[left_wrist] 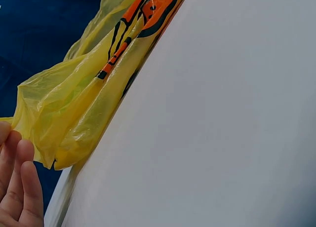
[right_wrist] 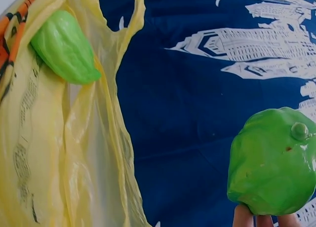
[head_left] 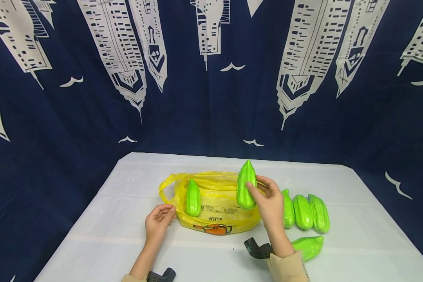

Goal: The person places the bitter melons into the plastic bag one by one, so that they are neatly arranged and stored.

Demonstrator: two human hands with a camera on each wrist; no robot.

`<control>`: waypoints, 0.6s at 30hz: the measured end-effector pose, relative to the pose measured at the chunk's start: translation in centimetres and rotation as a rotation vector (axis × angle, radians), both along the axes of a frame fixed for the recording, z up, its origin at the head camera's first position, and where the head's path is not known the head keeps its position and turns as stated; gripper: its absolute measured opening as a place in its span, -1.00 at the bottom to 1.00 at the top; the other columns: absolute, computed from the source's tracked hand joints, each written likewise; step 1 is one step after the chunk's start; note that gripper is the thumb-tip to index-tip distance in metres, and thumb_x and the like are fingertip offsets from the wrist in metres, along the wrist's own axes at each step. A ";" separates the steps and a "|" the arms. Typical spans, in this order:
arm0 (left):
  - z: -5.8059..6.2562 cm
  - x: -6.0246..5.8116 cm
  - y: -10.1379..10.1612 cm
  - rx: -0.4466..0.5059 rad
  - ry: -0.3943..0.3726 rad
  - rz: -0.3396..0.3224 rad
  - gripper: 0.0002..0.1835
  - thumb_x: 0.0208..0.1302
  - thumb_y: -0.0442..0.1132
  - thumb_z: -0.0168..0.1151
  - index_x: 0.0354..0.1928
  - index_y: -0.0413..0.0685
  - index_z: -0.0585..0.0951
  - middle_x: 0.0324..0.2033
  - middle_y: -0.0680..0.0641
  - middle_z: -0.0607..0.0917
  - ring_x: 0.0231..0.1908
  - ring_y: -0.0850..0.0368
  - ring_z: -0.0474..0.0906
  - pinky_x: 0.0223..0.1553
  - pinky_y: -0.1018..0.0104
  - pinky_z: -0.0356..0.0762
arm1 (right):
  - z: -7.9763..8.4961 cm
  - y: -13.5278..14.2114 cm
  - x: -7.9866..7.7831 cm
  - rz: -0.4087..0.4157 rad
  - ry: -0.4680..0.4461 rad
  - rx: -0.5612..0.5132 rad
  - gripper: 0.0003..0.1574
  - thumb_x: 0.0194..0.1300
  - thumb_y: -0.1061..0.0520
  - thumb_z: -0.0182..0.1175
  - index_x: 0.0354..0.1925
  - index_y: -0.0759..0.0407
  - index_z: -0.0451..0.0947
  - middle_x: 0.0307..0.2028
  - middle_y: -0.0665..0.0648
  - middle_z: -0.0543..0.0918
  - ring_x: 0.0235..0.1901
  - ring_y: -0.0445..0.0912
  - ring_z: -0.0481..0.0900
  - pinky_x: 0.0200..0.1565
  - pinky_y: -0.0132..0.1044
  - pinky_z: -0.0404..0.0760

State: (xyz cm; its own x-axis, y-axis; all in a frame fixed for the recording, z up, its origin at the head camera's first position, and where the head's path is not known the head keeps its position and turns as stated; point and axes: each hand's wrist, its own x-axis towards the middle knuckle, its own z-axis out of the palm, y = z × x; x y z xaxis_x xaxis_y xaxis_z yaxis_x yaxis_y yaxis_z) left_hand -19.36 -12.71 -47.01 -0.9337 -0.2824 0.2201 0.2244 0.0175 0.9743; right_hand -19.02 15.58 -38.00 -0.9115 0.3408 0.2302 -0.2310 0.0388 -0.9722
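Here, a white counter (head_left: pixel 105 239) carries a yellow bag (head_left: pixel 241 226); the left hand (head_left: pixel 158 220) pinches its left edge, the right hand (head_left: pixel 270 201) grips a green vegetable (head_left: pixel 245 190) above the bag's right side, and another vegetable (head_left: pixel 193 199) lies inside.

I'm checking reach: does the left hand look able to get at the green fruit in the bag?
Probably yes: the yellow bag gapes open and the green fruit lies nearby, but the left hand pinches the bag's edge.

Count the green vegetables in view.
6 green vegetables: one in the yellow bag, one in the right hand, three in a row to its right, one by the right sleeve. More may be hidden.
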 end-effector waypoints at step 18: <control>-1.9 -1.0 -0.4 0.019 -0.008 0.007 -0.83 0.15 -0.43 0.31 -0.24 -0.39 0.59 -0.42 -0.20 0.66 -0.50 0.03 0.62 -0.53 0.39 0.57 | -1.9 -2.9 -1.2 0.041 -0.020 -0.011 -0.50 0.15 0.17 0.35 0.04 0.28 0.48 0.01 0.19 0.54 -0.11 -0.16 0.57 -0.21 -0.40 0.62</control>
